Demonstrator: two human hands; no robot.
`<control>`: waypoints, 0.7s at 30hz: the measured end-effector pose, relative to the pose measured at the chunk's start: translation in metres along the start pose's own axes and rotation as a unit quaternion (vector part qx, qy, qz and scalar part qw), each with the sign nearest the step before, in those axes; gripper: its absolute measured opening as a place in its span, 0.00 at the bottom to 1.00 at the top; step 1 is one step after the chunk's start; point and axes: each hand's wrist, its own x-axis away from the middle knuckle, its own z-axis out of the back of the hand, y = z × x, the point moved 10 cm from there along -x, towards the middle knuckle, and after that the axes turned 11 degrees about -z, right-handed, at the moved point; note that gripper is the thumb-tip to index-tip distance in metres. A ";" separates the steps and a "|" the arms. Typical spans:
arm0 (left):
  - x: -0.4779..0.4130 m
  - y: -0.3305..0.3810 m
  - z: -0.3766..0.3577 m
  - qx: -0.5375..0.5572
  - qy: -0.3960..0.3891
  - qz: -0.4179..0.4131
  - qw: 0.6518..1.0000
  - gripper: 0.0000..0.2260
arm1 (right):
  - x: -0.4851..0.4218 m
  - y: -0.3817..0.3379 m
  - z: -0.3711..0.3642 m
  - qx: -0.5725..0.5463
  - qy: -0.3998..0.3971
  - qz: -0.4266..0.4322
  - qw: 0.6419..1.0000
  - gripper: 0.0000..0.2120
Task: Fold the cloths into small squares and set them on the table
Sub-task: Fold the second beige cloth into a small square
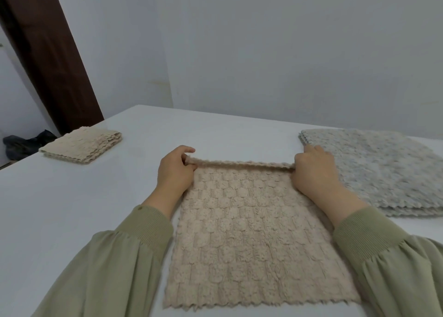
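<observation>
A beige cloth point(251, 232) with a bumpy weave lies flat in the lower middle of the frame on a white table point(72, 208), its zigzag-cut near edge close to the bottom of the picture. The person has hold of its far edge at both corners. The left hand point(176, 170) has its thumb and fingers curled round the left corner, pinching it, with the forefinger sticking out over the top. The right hand point(314, 172) grips the right corner the same way, knuckles up and fingers tucked in. Between the hands that far edge looks thick, as if doubled, though I cannot tell whether it is a fold or a lifted hem. Both forearms, in loose green sleeves point(124, 256) with ribbed cuffs, run along either side of the cloth. At the left of the frame, well apart, a neat pile of folded beige cloths point(82, 146) sits on the table. At the right, just beside the right hand, lies a flat stack of grey cloths point(378, 170), unfolded and wide. Behind are a pale wall point(263, 40), a brown door point(48, 52) at upper left, and a dark bundle point(24, 144) on the floor below it.
</observation>
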 end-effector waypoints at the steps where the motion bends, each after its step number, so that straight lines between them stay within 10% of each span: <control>1: 0.001 -0.001 0.006 -0.008 0.021 0.002 1.000 0.09 | -0.001 0.000 0.007 -0.021 0.029 0.006 0.999 0.04; 5: 0.002 -0.003 0.018 -0.027 0.070 0.013 0.997 0.05 | -0.005 0.019 0.025 -0.134 0.081 -0.048 0.986 0.08; 11: 0.003 -0.006 0.013 0.010 0.055 0.043 0.997 0.06 | -0.013 0.035 -0.015 -0.260 -0.098 -0.137 0.951 0.08; 18: 0.008 -0.008 0.007 0.145 0.058 0.072 0.985 0.07 | -0.011 0.031 -0.010 -0.347 -0.120 -0.136 0.920 0.15; 21: 0.009 -0.006 0.016 0.145 0.089 0.063 0.983 0.06 | -0.009 0.029 0.007 -0.521 -0.086 -0.152 0.836 0.13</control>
